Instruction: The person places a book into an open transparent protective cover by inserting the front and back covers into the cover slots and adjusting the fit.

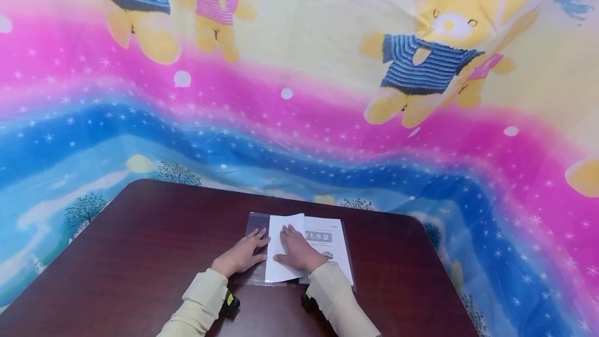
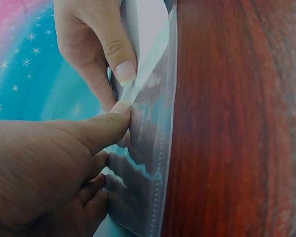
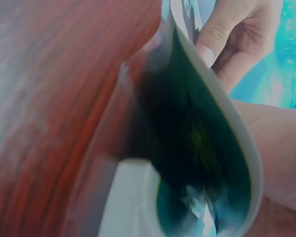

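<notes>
A booklet (image 1: pixel 343 261) lies on the table with its cover (image 1: pixel 283 221) turned to the left, white inner face up. Clear plastic (image 1: pixel 258 218) extends beyond the cover's left edge. My left hand (image 1: pixel 241 256) rests on this plastic, fingers extended and thumb tip at the cover's edge. My right hand (image 1: pixel 299 251) lies on the white face, fingers extended toward the far side. The left wrist view shows both thumbs almost meeting where white paper borders the plastic sheet (image 2: pixel 145 133). From the right wrist, the cover bulges up in a curve, its dark green underside (image 3: pixel 227 148) showing.
The dark reddish-brown table (image 1: pixel 178 233) has rounded far corners. Behind it hangs a printed cloth (image 1: pixel 299 113) with bears, pink and blue bands. A black wrist device (image 1: pixel 229 304) with a yellow mark sits under the left sleeve (image 1: pixel 203 295).
</notes>
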Available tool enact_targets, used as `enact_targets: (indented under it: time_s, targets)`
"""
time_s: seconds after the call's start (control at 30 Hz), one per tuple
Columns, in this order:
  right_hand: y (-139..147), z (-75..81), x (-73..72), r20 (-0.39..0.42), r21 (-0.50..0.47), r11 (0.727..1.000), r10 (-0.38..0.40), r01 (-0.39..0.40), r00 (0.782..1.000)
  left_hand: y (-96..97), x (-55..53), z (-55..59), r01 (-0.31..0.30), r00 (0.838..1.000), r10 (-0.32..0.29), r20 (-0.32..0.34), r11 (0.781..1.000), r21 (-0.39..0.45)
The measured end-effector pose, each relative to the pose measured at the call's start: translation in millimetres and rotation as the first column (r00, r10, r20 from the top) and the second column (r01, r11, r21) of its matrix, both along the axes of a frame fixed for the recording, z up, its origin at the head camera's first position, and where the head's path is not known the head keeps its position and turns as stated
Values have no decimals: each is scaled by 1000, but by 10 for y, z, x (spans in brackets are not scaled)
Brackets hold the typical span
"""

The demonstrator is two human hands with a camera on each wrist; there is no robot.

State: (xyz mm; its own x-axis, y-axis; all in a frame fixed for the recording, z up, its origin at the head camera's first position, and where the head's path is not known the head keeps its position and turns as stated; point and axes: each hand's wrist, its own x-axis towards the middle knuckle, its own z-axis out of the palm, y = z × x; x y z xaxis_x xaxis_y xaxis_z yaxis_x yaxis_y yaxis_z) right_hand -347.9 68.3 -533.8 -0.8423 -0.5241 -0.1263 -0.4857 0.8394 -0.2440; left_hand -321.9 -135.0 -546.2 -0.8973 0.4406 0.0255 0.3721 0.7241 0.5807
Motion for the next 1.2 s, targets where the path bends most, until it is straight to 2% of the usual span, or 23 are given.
enact_targets:
  time_s: [0.2, 0.3, 0.57, 0.73, 0.9, 1.2]
  targets:
    - [2, 38, -5, 42, -53, 999, 6, -4, 999, 36, -14, 11, -6, 1000, 6, -11, 1000, 12]
    - [39, 54, -6, 75, -99, 995, 33, -26, 997, 41, -7, 16, -3, 1000, 3, -15, 1000, 16]
    - [293, 138, -38, 90, -206, 972, 133, -112, 987, 22, 38, 32, -11, 1000, 11, 12, 1000, 20]
    - [469, 148, -79, 138, -187, 981, 86, -59, 987, -4, 61, 46, -16, 999, 15, 29, 999, 35]
    - [476, 94, -78, 191, -180, 983, 75, -40, 979, -13, 69, 28, -30, 999, 29, 44, 999, 29]
    - [386, 45, -54, 147, -111, 993, 52, -36, 988, 4, 54, 6, -39, 998, 39, 50, 999, 8]
